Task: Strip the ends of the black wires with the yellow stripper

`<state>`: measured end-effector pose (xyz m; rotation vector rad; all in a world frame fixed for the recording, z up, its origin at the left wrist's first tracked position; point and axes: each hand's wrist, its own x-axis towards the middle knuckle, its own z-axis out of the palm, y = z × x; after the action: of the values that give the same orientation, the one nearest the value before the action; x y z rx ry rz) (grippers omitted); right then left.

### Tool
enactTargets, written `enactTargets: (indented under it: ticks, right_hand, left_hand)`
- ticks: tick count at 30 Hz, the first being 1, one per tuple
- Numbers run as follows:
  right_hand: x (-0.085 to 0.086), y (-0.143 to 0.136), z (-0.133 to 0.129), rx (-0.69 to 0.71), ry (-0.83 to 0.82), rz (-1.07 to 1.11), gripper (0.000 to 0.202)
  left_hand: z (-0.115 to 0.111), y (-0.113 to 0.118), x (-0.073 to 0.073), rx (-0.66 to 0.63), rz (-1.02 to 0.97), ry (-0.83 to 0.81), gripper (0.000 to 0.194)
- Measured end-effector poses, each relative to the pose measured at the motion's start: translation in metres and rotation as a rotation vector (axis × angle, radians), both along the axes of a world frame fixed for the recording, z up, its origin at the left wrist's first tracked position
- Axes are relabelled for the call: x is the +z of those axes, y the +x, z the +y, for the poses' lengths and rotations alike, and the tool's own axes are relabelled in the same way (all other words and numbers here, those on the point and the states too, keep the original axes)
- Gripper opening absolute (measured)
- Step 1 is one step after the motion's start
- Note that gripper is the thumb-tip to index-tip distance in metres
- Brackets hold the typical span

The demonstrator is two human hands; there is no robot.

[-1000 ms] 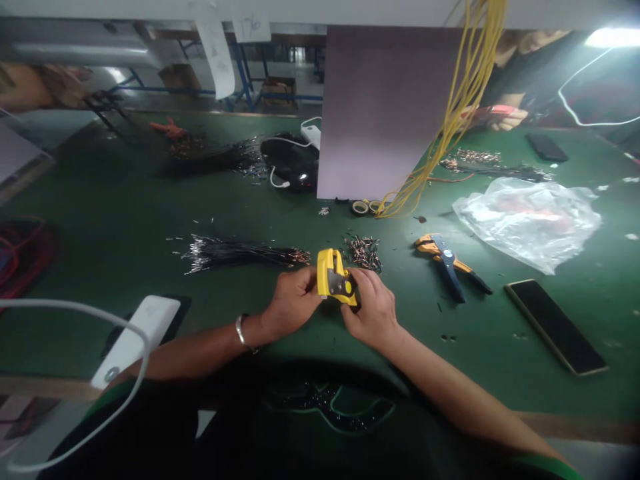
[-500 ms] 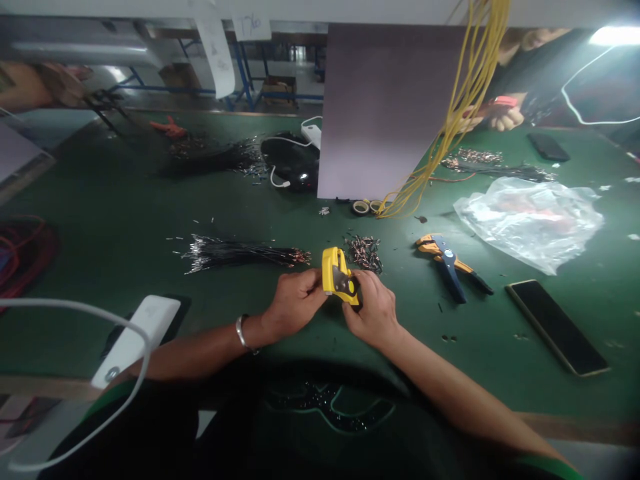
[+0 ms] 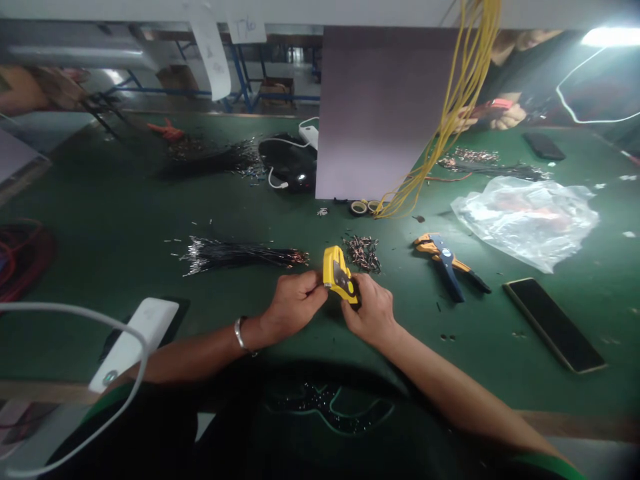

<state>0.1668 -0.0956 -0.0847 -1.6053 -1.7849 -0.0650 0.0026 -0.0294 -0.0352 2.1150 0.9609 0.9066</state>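
In the head view, the right hand (image 3: 371, 308) grips the yellow tool (image 3: 331, 268) mid-frame. The left hand (image 3: 293, 303) is pinched closed at the tool's left; anything between its fingers is hidden. Wires (image 3: 245, 254) lie just above it. Green surface (image 3: 420, 373) stretches from right hand to phone (image 3: 554, 325); its near edge crosses the lower right. Paper (image 3: 249, 28) at upper left bears handwritten digits, too blurred to read surely.
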Motion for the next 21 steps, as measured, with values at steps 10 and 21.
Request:
enactTargets:
  ticks: [10,21]
  right_hand:
    - [-0.0028,0.0011,0.0022,0.025,0.039,-0.021,0.022]
    - [-0.0065,0.0016,0.0073,-0.026,-0.109,0.224,0.015]
  left_hand:
    - [-0.0001,0.0010,0.0039,-0.024,0.005,-0.032,0.022]
    - [0.0055,0.0044,-0.0003,-0.012,0.020,-0.219,0.016]
